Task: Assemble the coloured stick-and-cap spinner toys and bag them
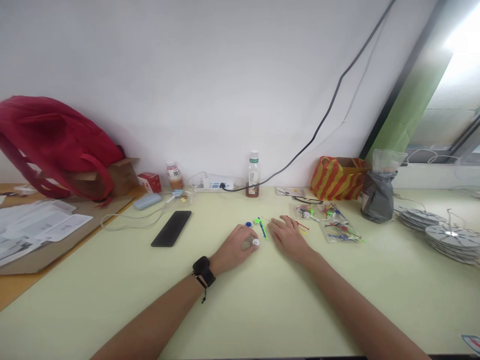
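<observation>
My left hand (238,247), with a black watch (203,270) on its wrist, has thumb and fingers closed on a small white round plastic piece (255,242) just above or on the table. Beyond its fingertips lie a blue round piece (248,225) and a green round piece (257,221). A blue and green stick (263,230) lies between my hands. My right hand (288,239) rests palm down on the table, its fingers apart and slightly bent. Past its fingers a red stick (303,225) shows; anything under the palm is hidden.
Clear bags of coloured plastic parts (339,225) lie to the right, near stacked grey discs (452,240). A drink bottle (253,175) stands by the wall with a power strip (215,183). A black phone (171,229) lies left; a red backpack (56,140) sits farther left.
</observation>
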The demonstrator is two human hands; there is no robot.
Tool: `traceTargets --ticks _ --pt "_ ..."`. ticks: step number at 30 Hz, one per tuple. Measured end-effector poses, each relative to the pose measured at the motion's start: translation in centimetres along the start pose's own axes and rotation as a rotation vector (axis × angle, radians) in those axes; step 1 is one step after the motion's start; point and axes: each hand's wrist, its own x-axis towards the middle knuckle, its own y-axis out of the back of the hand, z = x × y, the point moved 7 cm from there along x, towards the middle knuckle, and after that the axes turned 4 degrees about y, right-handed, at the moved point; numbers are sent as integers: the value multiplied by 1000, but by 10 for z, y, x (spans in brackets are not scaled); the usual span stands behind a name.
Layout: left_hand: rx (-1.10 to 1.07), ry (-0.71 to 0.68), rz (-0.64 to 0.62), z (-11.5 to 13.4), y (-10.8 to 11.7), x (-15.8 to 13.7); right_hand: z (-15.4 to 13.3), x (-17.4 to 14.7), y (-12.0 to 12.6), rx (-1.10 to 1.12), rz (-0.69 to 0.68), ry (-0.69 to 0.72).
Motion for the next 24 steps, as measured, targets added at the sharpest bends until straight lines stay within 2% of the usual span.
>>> traceTargets --ticks 5,8,11,14,16,24 --pt "-84 56 17 -5 -1 2 -4 2 -3 65 -20 31" --pt "-126 55 26 -6 -1 3 -3 4 -2 112 26 40" --pt "-196 80 56 -9 0 4 3 6 7 233 164 10" --pt "-305 143 76 -15 -1 5 12 3 20 464 330 -70" --pt "-366 181 79 -18 -2 5 16 1 25 590 379 -120" --pt "-524 267 83 -29 -5 7 10 -3 37 846 360 -206"
